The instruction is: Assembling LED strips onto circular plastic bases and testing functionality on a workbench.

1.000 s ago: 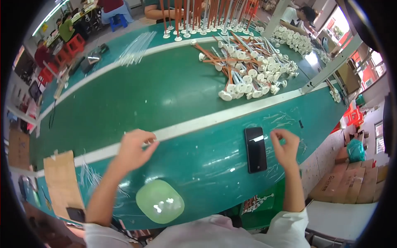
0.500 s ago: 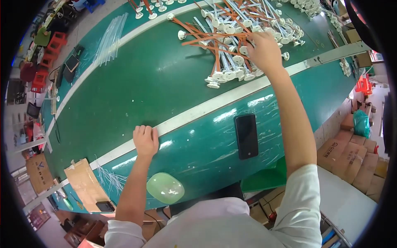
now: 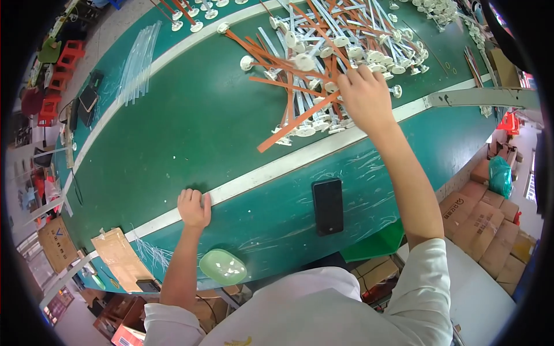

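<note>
My right hand is closed on orange strips at the near side of a heap. One strip slants from the fingers toward the lower left; others fan out to the upper left, and a white round end piece looks raised and slightly blurred. The heap mixes orange and pale silvery strips with white disc-shaped ends. Far to the left, my left hand rests with curled fingers over the white edge strip of the green table. I see nothing held in it.
A black phone and a pale green bowl with small white pieces lie on the near side. Clear plastic strips lie far left, cardboard and white threads near left. A metal bar crosses at right; cartons stand beyond.
My right hand has drawn slightly nearer, swinging orange strips out of the heap toward the lower left. The whole view has shifted a little; my left hand stays at the edge strip.
</note>
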### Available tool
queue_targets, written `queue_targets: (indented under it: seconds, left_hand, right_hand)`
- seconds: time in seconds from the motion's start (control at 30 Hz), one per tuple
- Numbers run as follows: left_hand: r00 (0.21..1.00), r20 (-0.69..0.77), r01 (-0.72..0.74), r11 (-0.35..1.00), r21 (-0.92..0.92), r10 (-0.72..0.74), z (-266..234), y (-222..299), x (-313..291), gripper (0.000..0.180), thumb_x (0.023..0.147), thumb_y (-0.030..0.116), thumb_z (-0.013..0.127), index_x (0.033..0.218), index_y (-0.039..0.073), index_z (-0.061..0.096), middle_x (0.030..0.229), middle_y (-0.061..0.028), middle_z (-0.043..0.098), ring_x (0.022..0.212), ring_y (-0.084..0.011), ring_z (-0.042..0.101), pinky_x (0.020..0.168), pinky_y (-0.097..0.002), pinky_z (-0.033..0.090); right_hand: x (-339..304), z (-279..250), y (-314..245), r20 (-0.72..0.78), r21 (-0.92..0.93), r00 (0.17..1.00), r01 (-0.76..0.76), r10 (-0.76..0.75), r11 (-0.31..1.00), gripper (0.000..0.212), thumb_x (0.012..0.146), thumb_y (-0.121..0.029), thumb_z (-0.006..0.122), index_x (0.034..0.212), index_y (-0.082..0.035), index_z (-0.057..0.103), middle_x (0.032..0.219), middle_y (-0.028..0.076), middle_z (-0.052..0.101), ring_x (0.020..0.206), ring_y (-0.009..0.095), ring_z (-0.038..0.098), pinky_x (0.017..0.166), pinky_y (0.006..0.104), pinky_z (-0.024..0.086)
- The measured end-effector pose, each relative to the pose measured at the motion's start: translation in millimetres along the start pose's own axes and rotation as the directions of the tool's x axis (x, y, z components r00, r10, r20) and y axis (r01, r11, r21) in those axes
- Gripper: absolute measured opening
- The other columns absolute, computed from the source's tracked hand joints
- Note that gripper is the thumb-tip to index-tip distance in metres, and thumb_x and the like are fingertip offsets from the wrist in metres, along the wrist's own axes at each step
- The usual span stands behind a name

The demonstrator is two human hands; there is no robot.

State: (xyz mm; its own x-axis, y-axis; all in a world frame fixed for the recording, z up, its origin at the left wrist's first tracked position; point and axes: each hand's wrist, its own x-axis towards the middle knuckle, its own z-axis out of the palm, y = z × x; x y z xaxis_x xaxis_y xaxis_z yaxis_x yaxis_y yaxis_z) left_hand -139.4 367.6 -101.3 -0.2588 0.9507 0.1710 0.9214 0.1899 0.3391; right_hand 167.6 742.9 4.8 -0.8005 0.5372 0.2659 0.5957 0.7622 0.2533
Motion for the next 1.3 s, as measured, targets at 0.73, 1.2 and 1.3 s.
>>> queue_targets:
  seconds: [0.73, 1.2, 1.3]
  left_hand:
    - [0.904, -0.066, -0.421, 0.906, 0.045, 0.423, -24.7, 204.4, 158.6, 0.027, 0.078, 0.010, 0.063, 0.105, 0.009, 0.067, 0.123, -0.0127, 0.062, 0.119, -0.0293, 0.055, 0.103, -0.0470, 0.043]
    - [0.816, 0.204, 0.405, 0.284, -0.869, -0.541, -78.4, 65.2, 97.3, 0.035, 0.107, 0.029, 0.046, 0.113, 0.000, 0.064, 0.050, 0.0076, 0.039, 0.046, -0.0037, 0.039, 0.075, -0.0283, 0.053]
    - [0.815, 0.368, 0.396, -0.035, -0.918, -0.448, -106.7, 79.1, 78.6, 0.036, 0.106, 0.032, 0.047, 0.107, 0.001, 0.065, 0.063, 0.0026, 0.054, 0.051, -0.0033, 0.042, 0.067, -0.0269, 0.050]
  right_hand:
    - [-125.7, -167.2, -83.7, 0.488, 0.545, 0.852, -0.465, 0.188, 0.697, 0.013, 0.087, -0.005, 0.064, 0.083, -0.001, 0.052, 0.074, 0.018, 0.059, 0.067, 0.041, 0.059, 0.061, 0.0493, 0.047]
    - [-159.8, -144.9, -62.9, 0.642, 0.746, 0.765, -0.639, 0.051, 0.186, 0.017, 0.095, -0.008, 0.057, 0.080, 0.000, 0.057, 0.064, 0.008, 0.048, 0.058, 0.019, 0.046, 0.055, 0.0343, 0.036]
    - [-122.1, -126.1, -131.4, 0.553, 0.825, 0.830, -0.558, -0.077, -0.093, 0.022, 0.099, -0.013, 0.055, 0.081, -0.002, 0.053, 0.068, 0.005, 0.046, 0.060, 0.016, 0.044, 0.055, 0.0335, 0.036]
